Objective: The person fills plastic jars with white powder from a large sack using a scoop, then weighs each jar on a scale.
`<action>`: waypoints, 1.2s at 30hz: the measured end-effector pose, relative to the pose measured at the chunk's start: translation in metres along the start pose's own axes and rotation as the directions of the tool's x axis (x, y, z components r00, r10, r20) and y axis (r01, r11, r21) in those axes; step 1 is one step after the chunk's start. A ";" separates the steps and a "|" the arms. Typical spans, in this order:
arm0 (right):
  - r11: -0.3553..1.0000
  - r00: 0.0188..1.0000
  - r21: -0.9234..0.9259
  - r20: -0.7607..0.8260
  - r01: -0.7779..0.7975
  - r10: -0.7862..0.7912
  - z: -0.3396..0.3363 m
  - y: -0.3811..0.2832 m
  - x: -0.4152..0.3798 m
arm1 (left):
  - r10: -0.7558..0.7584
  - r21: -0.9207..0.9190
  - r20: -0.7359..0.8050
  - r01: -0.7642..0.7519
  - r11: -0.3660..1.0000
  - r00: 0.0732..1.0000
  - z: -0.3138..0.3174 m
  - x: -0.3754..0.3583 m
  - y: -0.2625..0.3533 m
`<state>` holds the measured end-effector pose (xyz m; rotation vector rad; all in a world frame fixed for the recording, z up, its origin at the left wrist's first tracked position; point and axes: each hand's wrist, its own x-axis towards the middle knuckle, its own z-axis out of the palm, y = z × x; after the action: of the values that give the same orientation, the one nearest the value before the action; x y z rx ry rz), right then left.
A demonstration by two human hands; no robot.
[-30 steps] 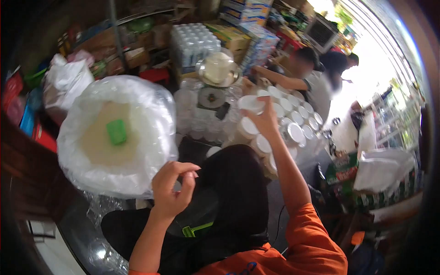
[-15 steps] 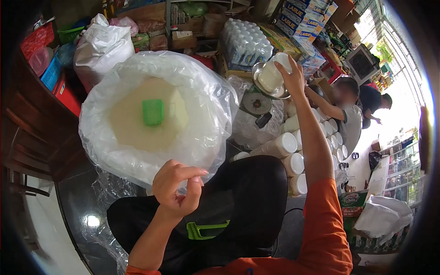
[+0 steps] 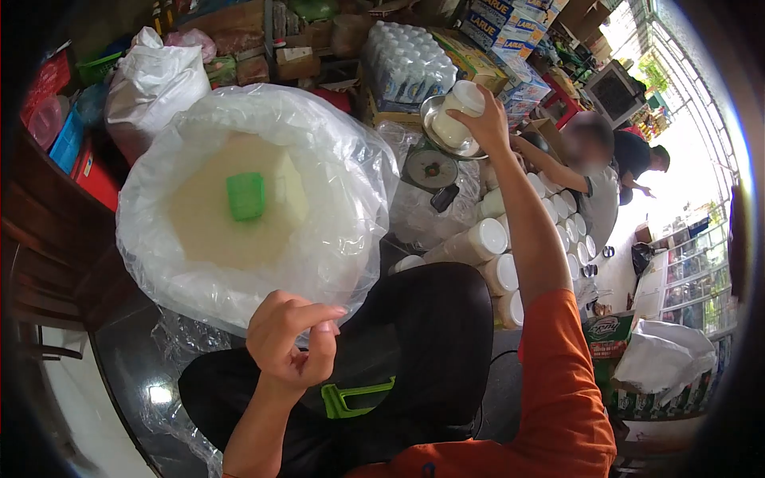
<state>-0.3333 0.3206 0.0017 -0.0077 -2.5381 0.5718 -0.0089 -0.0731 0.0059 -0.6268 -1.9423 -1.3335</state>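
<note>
Jar (image 3: 453, 108), smooth, cylindrical, white-lidded, grasped in right fingers (image 3: 472, 123); left fingers (image 3: 309, 316) curled together near crinkled translucent plastic bag (image 3: 343, 191)

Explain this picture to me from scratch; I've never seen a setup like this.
There is no machine here, only a person's two bare hands, seen by a camera worn on that person's head, looking forward and down. The orange sleeves and dark-clad legs are the wearer's own.

The right hand grips a white-lidded jar at a metal dish; whether the jar rests there is hard to tell. Just below is a round dial. The left hand is curled, with nothing visible in it.

At left, a big open plastic bag holds pale, loose contents, with a green container on top. More jars are grouped at right, near another person.
</note>
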 end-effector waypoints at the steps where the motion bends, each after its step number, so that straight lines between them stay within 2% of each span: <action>1: 0.999 1.000 -0.035 -0.017 0.021 -0.022 0.000 0.001 0.001 | -0.006 -0.017 0.001 0.006 1.000 1.000 0.001 0.000 0.000; 3: 0.997 0.997 -0.073 -0.060 0.034 -0.039 0.005 0.005 0.002 | -0.024 -0.009 -0.005 0.024 1.000 1.000 0.002 -0.001 0.000; 5: 0.997 0.999 -0.079 -0.040 0.000 -0.003 0.005 0.002 0.004 | -0.052 -0.086 -0.019 0.050 0.995 0.998 0.004 -0.002 -0.001; 10: 0.993 0.999 -0.108 -0.022 -0.038 0.036 -0.007 -0.005 0.004 | -0.045 -0.079 -0.013 0.044 0.996 0.999 0.004 -0.002 -0.003; 12: 0.995 0.998 -0.094 -0.068 0.008 -0.015 -0.014 -0.002 0.004 | -0.045 -0.077 -0.019 0.043 0.996 0.999 0.005 -0.002 -0.002; 14: 0.996 0.997 -0.089 -0.073 0.018 -0.025 -0.037 -0.019 -0.006 | -0.114 -0.096 -0.047 0.109 0.989 0.992 0.007 -0.003 0.000; 16: 0.993 0.989 -0.038 -0.095 0.108 -0.111 -0.064 -0.035 -0.017 | -0.086 -0.091 -0.048 0.082 0.992 0.995 0.010 -0.002 0.003; 18: 0.988 0.986 -0.067 -0.086 0.137 -0.143 -0.094 -0.046 -0.032 | -0.053 -0.085 -0.056 0.048 0.995 0.997 0.013 0.001 0.006; 20: 0.974 0.986 0.153 -0.005 0.165 -0.166 -0.122 -0.053 -0.053 | 0.070 -0.075 0.009 -0.069 0.995 0.998 0.016 0.006 0.009; 21: 0.959 0.980 0.211 0.012 0.191 -0.198 -0.137 -0.060 -0.069 | 0.081 -0.077 -0.001 -0.081 0.994 0.997 0.018 0.005 0.013; 22: 0.940 0.973 0.266 0.029 0.212 -0.227 -0.151 -0.070 -0.090 | 0.020 -0.169 0.084 -0.005 0.986 0.996 0.022 0.002 0.018; 23: 0.931 0.965 0.280 0.051 0.234 -0.258 -0.166 -0.080 -0.112 | -0.033 -0.254 0.177 0.078 0.964 0.984 0.027 0.001 0.023; 24: 0.921 0.954 0.295 0.074 0.256 -0.289 -0.180 -0.093 -0.133 | -0.023 -0.261 0.172 0.068 0.963 0.985 0.035 0.004 0.029; 26: 0.936 0.929 0.132 0.136 0.328 -0.345 -0.212 -0.119 -0.178 | -0.120 -0.299 0.287 0.208 0.931 0.950 0.054 0.003 0.045; 27: 0.942 0.928 0.177 0.196 0.285 -0.318 -0.222 -0.125 -0.198 | -0.119 -0.168 0.374 0.194 0.966 0.920 0.062 -0.001 0.043; 29: 0.951 0.918 0.243 0.299 0.189 -0.259 -0.237 -0.140 -0.236 | -0.131 -0.142 0.372 0.196 0.970 0.919 0.080 0.001 0.053; 30: 0.930 0.897 0.281 0.304 0.237 -0.321 -0.240 -0.141 -0.251 | -0.147 -0.108 0.360 0.197 0.974 0.921 0.087 0.002 0.055; 31: 0.923 0.893 0.336 0.332 0.188 -0.303 -0.242 -0.146 -0.265 | -0.118 -0.212 0.406 0.219 0.952 0.906 0.094 -0.001 0.048; 32: 0.911 0.888 0.388 0.356 0.141 -0.289 -0.244 -0.152 -0.276 | -0.118 -0.221 0.399 0.220 0.950 0.909 0.095 -0.004 0.046; 34: 0.930 0.878 0.339 0.392 0.139 -0.274 -0.247 -0.151 -0.287 | -0.075 -0.391 0.618 0.389 0.834 0.783 0.094 -0.008 0.044; 35: 0.937 0.868 0.326 0.421 0.126 -0.263 -0.249 -0.152 -0.291 | -0.124 -0.322 0.626 0.399 0.859 0.770 0.095 -0.013 0.043; 36: 0.942 0.859 0.314 0.446 0.114 -0.253 -0.251 -0.154 -0.292 | -0.115 -0.327 0.625 0.393 0.860 0.772 0.097 -0.017 0.043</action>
<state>0.0603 0.2453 0.1099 0.5430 -2.8566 0.9444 0.0074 0.0324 -0.0038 -1.1368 -2.2815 -1.9732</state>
